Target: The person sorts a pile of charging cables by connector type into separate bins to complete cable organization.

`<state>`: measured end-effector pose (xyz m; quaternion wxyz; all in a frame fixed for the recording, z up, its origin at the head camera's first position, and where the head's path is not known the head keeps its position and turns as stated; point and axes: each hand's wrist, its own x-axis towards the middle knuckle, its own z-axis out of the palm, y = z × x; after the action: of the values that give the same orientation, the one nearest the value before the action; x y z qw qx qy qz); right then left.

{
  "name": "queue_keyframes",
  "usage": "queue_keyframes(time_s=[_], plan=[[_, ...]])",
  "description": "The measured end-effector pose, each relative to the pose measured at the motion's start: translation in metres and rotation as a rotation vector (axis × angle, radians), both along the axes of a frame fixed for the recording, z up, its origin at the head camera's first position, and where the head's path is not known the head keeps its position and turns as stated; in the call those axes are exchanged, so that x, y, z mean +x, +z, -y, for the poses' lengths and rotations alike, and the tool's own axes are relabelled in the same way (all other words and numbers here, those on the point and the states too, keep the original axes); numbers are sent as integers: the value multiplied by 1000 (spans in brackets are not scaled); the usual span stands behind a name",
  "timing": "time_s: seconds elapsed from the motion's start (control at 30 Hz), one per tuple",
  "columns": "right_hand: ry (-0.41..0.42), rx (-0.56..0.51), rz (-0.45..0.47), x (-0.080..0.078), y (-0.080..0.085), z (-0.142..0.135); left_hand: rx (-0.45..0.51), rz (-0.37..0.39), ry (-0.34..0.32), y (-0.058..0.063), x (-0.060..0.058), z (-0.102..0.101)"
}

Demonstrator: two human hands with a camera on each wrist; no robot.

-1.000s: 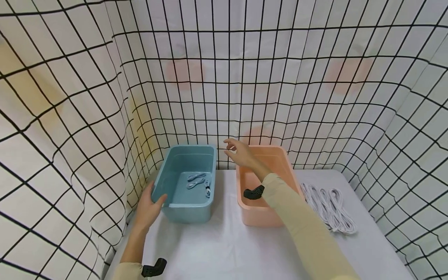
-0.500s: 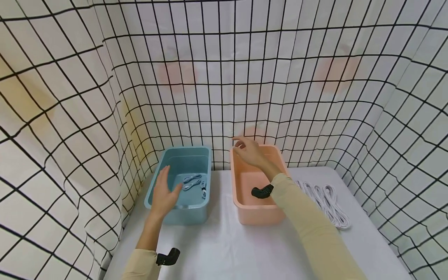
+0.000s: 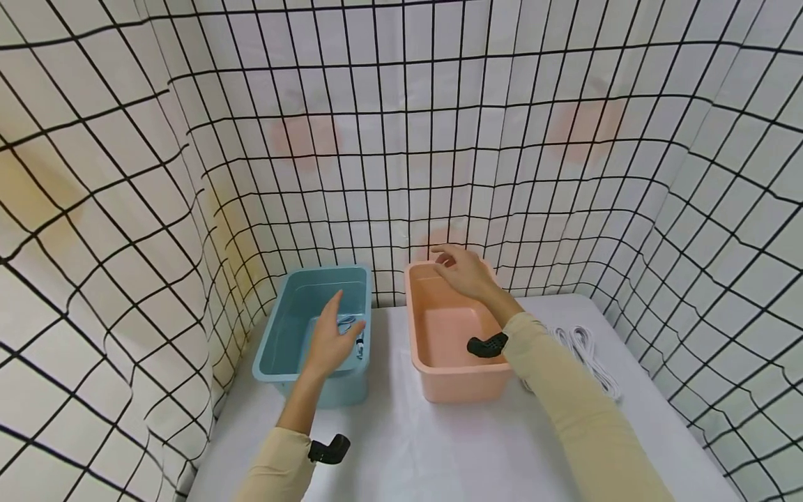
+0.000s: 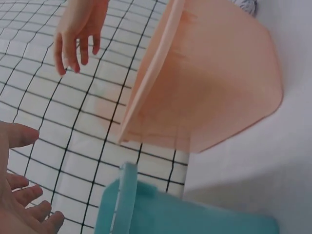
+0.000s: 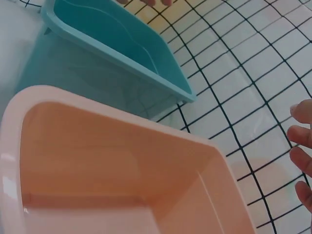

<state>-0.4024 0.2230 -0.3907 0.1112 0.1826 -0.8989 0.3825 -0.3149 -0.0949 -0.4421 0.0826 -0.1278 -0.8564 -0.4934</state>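
Observation:
My left hand hovers over the blue bin, fingers extended, thumb spread, and nothing in its grasp. Beneath it, partly hidden by the hand, lie small bundles of pale cord and one bundle with a dark band. Over the back of the peach bin is my right hand, its fingers loosely bent and holding nothing. In the left wrist view the right hand hangs with fingers pointing down, apart from the peach bin's rim. Only fingertips of it show in the right wrist view.
Several white cord bundles lie right of the peach bin, partly covered by my right sleeve. Black netting over white cloth encloses the back and sides. A white-covered table supports both bins, which stand apart.
My left hand has left the blue bin's left rim and moved right, over the bin. My right hand has shifted right, over the peach bin. The head view has turned slightly.

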Motion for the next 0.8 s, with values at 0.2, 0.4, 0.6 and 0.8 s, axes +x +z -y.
queue_keyframes(time_s=[0.2,0.4,0.6,0.8], plan=[[-35,13,-8,8,1,-23,14,47,-7,-5,0,-23],[-60,-5,-14,21,2,-49,31,67,-73,-11,1,-50],[-90,35,-33,31,-4,-76,15,72,-175,-18,3,-73],[-136,49,-35,42,-9,-99,-9,44,-188,-28,4,-90]])
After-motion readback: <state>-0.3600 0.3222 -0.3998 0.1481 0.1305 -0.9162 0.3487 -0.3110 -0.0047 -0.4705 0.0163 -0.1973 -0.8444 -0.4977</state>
